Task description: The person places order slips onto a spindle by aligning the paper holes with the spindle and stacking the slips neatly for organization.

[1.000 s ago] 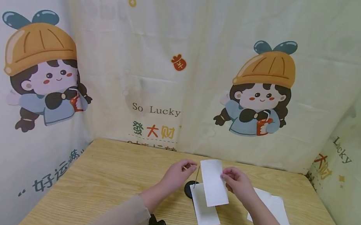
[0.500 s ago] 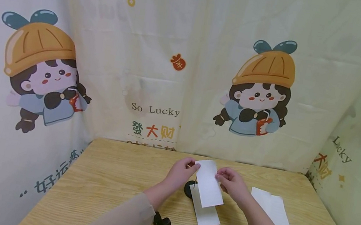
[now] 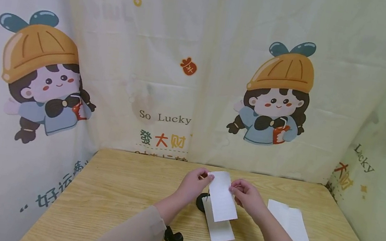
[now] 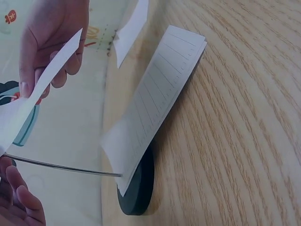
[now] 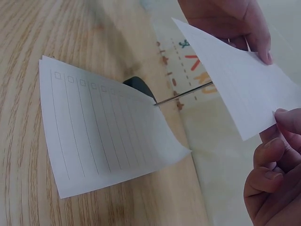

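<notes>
My left hand point(image 3: 193, 183) pinches the upper left corner of a white paper sheet point(image 3: 222, 201), and my right hand point(image 3: 247, 197) pinches its right edge. The sheet is held up tilted, at the top of a bill spike's thin metal rod point(image 4: 66, 165). Below stands the spike's round black base point(image 3: 200, 202). Several ruled sheets point(image 5: 103, 127) with small printed checkboxes are pierced low on the rod, one end resting over the base. In the head view, the held sheet covers part of these lower sheets and most of the rod.
More white sheets point(image 3: 293, 227) lie on the wooden table point(image 3: 120, 197) to the right of my right forearm. Black wrist camera mounts point(image 3: 173, 237) stick out from both sleeves. A printed cloth point(image 3: 170, 70) hangs behind the table.
My right hand has brought the sheet leftward to the spike's top. My left thumb and fingers have taken hold of its upper left corner. Over the last half second little has moved.
</notes>
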`<action>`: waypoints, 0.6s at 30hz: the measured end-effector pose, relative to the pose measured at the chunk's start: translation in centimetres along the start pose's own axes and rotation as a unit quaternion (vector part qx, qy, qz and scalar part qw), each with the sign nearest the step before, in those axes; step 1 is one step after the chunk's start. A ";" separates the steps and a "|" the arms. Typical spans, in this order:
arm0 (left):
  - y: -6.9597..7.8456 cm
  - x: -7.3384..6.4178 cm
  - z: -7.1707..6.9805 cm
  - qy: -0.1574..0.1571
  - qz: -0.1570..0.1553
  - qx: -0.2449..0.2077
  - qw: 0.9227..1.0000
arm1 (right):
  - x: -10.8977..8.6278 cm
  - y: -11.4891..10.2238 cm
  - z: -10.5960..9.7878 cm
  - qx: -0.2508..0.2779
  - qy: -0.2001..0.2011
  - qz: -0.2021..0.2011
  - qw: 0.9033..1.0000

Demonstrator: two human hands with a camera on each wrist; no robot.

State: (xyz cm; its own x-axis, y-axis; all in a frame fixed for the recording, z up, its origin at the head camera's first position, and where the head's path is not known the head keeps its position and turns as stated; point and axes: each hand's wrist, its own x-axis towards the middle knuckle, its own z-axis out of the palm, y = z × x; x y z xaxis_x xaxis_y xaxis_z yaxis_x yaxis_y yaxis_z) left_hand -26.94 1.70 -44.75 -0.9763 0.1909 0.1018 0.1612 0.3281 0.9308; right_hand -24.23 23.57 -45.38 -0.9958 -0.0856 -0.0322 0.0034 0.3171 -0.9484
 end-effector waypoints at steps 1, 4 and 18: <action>0.1 0.0 0.0 -0.001 -0.005 -0.007 1.000 | 0.0 0.0 0.0 0.000 -0.001 -0.001 1.000; 0.2 0.0 0.1 -0.004 -0.023 -0.031 0.999 | 0.0 -0.1 0.0 -0.002 0.000 -0.001 1.000; 0.2 0.2 0.2 0.005 -0.024 -0.041 0.999 | -0.1 0.0 0.0 -0.010 0.000 0.004 1.000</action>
State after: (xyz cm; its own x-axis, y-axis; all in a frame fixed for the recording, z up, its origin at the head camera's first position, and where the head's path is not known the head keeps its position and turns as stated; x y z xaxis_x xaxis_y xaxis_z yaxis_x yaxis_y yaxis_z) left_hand -27.10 1.95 -44.61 -0.9840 0.1676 0.0597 0.1024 0.2588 0.9605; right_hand -24.16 23.54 -45.35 -0.9958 -0.0818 -0.0400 0.0102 0.3361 -0.9418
